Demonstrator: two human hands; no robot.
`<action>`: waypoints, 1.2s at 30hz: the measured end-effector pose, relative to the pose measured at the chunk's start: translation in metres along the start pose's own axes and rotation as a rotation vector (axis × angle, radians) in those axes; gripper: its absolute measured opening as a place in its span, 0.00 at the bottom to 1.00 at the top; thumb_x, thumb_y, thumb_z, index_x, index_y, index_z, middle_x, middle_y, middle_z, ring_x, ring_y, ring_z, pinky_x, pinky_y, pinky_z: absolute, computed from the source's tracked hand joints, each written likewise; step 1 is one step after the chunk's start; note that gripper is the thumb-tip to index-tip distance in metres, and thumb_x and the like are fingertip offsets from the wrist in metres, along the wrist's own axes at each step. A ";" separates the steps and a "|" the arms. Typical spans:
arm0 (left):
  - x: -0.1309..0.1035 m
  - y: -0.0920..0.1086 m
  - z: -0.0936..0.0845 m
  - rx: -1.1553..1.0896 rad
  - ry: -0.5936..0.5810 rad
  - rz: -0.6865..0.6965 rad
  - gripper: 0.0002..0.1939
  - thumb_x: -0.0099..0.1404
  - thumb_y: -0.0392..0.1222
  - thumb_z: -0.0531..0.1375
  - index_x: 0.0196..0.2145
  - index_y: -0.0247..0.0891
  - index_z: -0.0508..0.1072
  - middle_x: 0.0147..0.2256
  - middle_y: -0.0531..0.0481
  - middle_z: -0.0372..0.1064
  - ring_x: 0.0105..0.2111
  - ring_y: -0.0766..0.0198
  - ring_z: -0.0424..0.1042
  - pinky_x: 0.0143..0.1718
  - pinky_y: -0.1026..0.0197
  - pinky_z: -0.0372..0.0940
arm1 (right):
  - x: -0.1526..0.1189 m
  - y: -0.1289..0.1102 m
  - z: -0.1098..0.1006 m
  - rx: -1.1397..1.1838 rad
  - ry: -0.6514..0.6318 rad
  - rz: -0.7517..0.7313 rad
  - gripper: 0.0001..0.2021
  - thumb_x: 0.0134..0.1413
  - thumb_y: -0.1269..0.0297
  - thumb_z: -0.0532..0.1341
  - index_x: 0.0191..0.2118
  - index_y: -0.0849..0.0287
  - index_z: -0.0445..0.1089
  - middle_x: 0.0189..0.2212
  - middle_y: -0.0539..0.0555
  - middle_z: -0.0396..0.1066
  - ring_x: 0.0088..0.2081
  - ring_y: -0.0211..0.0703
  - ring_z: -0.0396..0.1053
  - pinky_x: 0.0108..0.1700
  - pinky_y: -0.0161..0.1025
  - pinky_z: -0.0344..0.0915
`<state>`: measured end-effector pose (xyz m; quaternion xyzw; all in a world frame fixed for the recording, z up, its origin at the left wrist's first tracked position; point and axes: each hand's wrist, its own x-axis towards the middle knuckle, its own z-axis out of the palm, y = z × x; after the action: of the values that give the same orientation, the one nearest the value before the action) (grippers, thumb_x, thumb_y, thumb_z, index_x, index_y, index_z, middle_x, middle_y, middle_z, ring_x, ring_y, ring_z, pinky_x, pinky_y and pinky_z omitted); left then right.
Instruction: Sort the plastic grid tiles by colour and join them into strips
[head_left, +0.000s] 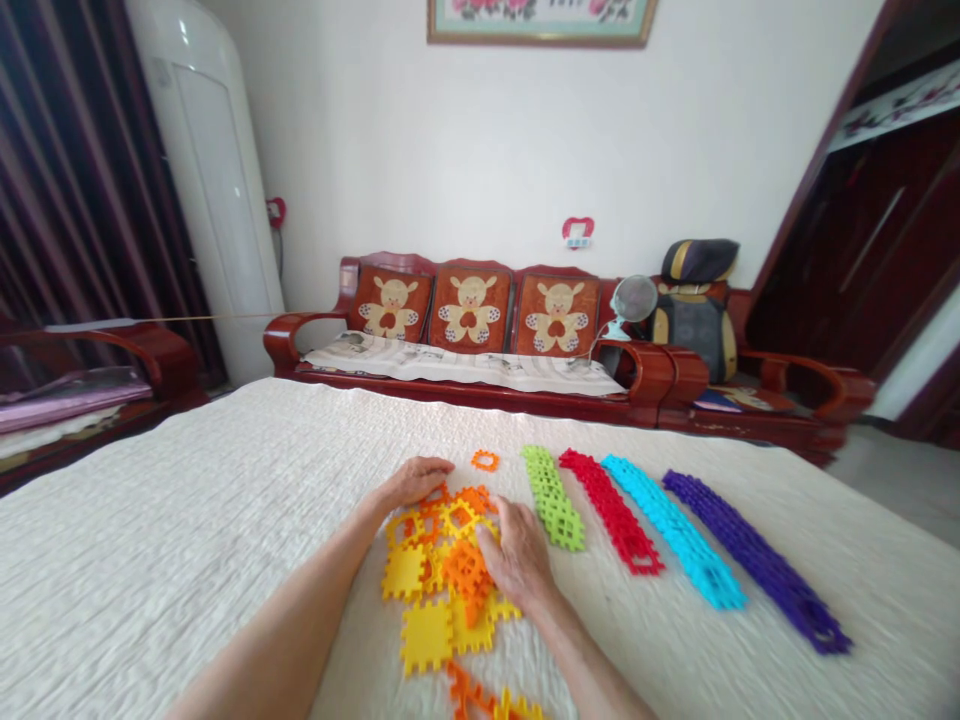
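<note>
A loose pile of flat plastic building tiles with notched edges, yellow point(426, 637) and orange point(466, 568), lies on the white quilted cover. My left hand point(416, 482) rests at the far left edge of the pile, fingers stretched out over an orange frame tile point(436, 494). At the pile's right side is my right hand point(519, 550), thumb and forefinger apart and touching the tiles; its other fingers are partly hidden. Beyond both hands a single orange frame tile point(485, 460) lies apart.
To the right lie rows of tiles: green point(553, 500), red point(611, 512), light blue point(675, 535) and purple point(757, 562). More orange and yellow tiles point(469, 690) lie near me. Past the quilted cover point(187, 520) stands a wooden sofa point(480, 390) with bear cushions and a small fan point(634, 300).
</note>
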<state>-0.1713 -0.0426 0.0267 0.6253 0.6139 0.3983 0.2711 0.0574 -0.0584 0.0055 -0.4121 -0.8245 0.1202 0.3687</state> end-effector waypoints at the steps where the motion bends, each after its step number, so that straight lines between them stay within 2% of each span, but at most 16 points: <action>1: 0.000 0.004 0.003 -0.015 -0.064 -0.011 0.18 0.51 0.44 0.57 0.39 0.40 0.77 0.31 0.51 0.75 0.27 0.64 0.71 0.29 0.64 0.64 | 0.000 0.000 -0.001 0.032 -0.013 0.009 0.20 0.51 0.61 0.55 0.50 0.60 0.66 0.43 0.60 0.71 0.47 0.51 0.65 0.51 0.48 0.58; 4: 0.001 0.015 0.005 -0.132 -0.168 -0.082 0.19 0.52 0.44 0.56 0.41 0.37 0.76 0.26 0.50 0.74 0.19 0.68 0.66 0.22 0.66 0.60 | 0.002 0.001 -0.005 0.234 -0.042 0.101 0.18 0.55 0.59 0.50 0.47 0.58 0.67 0.41 0.57 0.73 0.44 0.47 0.68 0.48 0.43 0.62; 8: 0.004 0.014 -0.002 -0.303 -0.052 -0.076 0.20 0.51 0.43 0.58 0.40 0.32 0.75 0.25 0.48 0.73 0.23 0.68 0.68 0.26 0.66 0.62 | 0.005 0.005 -0.008 0.419 0.037 0.283 0.19 0.57 0.56 0.46 0.45 0.58 0.67 0.36 0.54 0.75 0.37 0.44 0.71 0.39 0.39 0.66; 11: 0.001 0.008 -0.008 -0.285 -0.047 -0.122 0.20 0.49 0.44 0.60 0.40 0.34 0.75 0.29 0.48 0.75 0.23 0.68 0.68 0.25 0.67 0.61 | 0.006 0.004 -0.007 0.373 0.006 0.239 0.17 0.54 0.57 0.51 0.44 0.57 0.68 0.38 0.54 0.75 0.40 0.44 0.71 0.43 0.40 0.65; 15: -0.009 0.012 -0.008 -0.246 -0.191 -0.191 0.22 0.49 0.48 0.62 0.42 0.39 0.75 0.33 0.49 0.75 0.20 0.71 0.65 0.20 0.68 0.58 | 0.005 0.003 -0.006 0.313 -0.109 0.110 0.15 0.50 0.63 0.53 0.44 0.56 0.69 0.40 0.53 0.74 0.44 0.44 0.70 0.49 0.41 0.63; 17: -0.015 0.016 -0.006 -0.251 -0.161 -0.218 0.22 0.49 0.48 0.62 0.43 0.39 0.75 0.34 0.48 0.75 0.21 0.70 0.66 0.21 0.68 0.59 | 0.004 0.003 -0.006 0.332 -0.127 0.093 0.14 0.51 0.63 0.53 0.43 0.55 0.69 0.40 0.52 0.74 0.43 0.43 0.70 0.48 0.41 0.63; 20: -0.027 0.018 -0.005 -0.211 -0.005 -0.188 0.23 0.51 0.48 0.60 0.44 0.36 0.74 0.37 0.46 0.75 0.28 0.66 0.70 0.27 0.65 0.64 | 0.003 0.002 -0.008 0.383 -0.136 0.123 0.14 0.53 0.59 0.52 0.42 0.55 0.70 0.38 0.51 0.75 0.42 0.43 0.71 0.46 0.40 0.64; 22: -0.041 0.017 -0.007 -0.120 0.031 -0.138 0.25 0.53 0.50 0.59 0.46 0.35 0.73 0.38 0.45 0.74 0.33 0.61 0.72 0.33 0.63 0.66 | 0.003 0.001 -0.011 0.395 -0.141 0.129 0.14 0.53 0.58 0.53 0.41 0.55 0.70 0.38 0.51 0.75 0.42 0.43 0.71 0.47 0.39 0.63; 25: -0.065 0.018 -0.011 0.019 -0.033 -0.029 0.29 0.52 0.54 0.61 0.49 0.38 0.71 0.47 0.44 0.70 0.45 0.55 0.69 0.45 0.58 0.64 | 0.002 -0.003 -0.014 0.383 -0.159 0.117 0.13 0.52 0.58 0.54 0.41 0.55 0.70 0.38 0.51 0.74 0.42 0.43 0.70 0.46 0.39 0.63; 28: -0.085 0.022 -0.010 0.133 -0.107 0.077 0.34 0.46 0.56 0.64 0.51 0.42 0.70 0.57 0.44 0.59 0.57 0.50 0.57 0.56 0.55 0.54 | 0.002 -0.006 -0.016 0.373 -0.166 0.130 0.14 0.52 0.57 0.54 0.41 0.55 0.70 0.37 0.51 0.74 0.40 0.43 0.70 0.44 0.38 0.63; 32: -0.093 0.028 -0.005 0.330 -0.240 0.085 0.45 0.39 0.59 0.67 0.56 0.45 0.64 0.61 0.44 0.50 0.62 0.46 0.43 0.60 0.47 0.44 | 0.001 -0.004 -0.014 0.379 -0.160 0.122 0.15 0.52 0.56 0.54 0.41 0.56 0.70 0.35 0.51 0.74 0.39 0.42 0.70 0.43 0.38 0.63; 34: -0.092 0.030 -0.004 0.377 -0.245 0.100 0.45 0.39 0.57 0.67 0.56 0.46 0.64 0.61 0.44 0.51 0.62 0.46 0.43 0.60 0.46 0.43 | 0.001 -0.001 -0.013 0.398 -0.150 0.117 0.15 0.51 0.55 0.55 0.40 0.57 0.70 0.34 0.51 0.74 0.38 0.42 0.70 0.42 0.38 0.64; 36: -0.089 0.032 -0.006 0.346 -0.221 0.149 0.39 0.42 0.52 0.67 0.54 0.45 0.66 0.59 0.45 0.56 0.61 0.49 0.49 0.60 0.50 0.45 | -0.001 0.000 -0.013 0.435 -0.080 0.131 0.15 0.50 0.56 0.55 0.38 0.59 0.70 0.33 0.53 0.73 0.37 0.43 0.70 0.41 0.38 0.64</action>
<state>-0.1529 -0.1343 0.0417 0.7462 0.5916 0.2349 0.1952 0.0668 -0.0602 0.0143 -0.3707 -0.7646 0.3350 0.4070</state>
